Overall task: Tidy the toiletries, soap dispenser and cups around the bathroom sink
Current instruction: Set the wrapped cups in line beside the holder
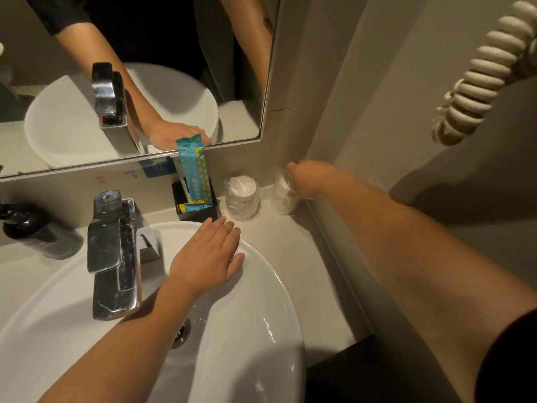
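Beige worktop (290, 257) wraps the sink (261, 286). From my feed, the right hand (311, 178) has its grip clasped round the corner cup (280, 199), probably aligning it beside the wrapped cup (242, 199) (both upright); the left hand (209, 254) rests flat, empty, steadying.

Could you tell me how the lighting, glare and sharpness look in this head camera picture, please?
Head view: dim, warm light; specular glare on the chrome faucet and wet sink rim; wide-angle bending at the edges; the right hand and wrapped cup it grips are slightly smeared; the soap dispenser sits in shadow.
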A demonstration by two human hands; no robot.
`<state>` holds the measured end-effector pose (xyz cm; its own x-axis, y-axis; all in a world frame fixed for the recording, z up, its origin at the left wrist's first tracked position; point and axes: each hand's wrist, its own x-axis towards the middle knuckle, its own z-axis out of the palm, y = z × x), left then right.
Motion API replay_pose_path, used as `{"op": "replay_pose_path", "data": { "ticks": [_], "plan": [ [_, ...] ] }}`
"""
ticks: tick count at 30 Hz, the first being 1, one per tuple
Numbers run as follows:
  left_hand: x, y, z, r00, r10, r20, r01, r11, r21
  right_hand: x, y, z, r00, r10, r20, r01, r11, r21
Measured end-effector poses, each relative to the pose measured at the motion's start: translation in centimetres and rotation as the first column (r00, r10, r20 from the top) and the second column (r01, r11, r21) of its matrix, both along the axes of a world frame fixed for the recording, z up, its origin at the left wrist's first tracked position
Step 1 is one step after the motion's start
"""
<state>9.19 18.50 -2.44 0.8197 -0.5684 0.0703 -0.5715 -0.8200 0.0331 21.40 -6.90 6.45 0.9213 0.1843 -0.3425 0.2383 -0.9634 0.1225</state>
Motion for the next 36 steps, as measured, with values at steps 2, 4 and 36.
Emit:
{"op": "replay_pose_path", "data": {
  "ticks": [2,4,36],
  "plan": [
    [0.0,0.0,-0.1,1.0,-0.003,0.0,0.003,1.0,-0.005,0.4,0.4,-0.5,1.0,0.014,-0.014,-0.015,1.0,-0.014],
    [0.0,0.0,-0.1,1.0,-0.008,0.005,0.008,1.0,-0.006,0.7,0.7,-0.9,0.999,0.043,-0.012,-0.043,0.999,-0.022],
    [0.0,0.0,-0.4,0.999,0.0,0.04,-0.001,1.0,0.011,2.0,-0.2,-1.3,0.991,0.13,-0.019,-0.128,0.989,0.073]
  ]
}}
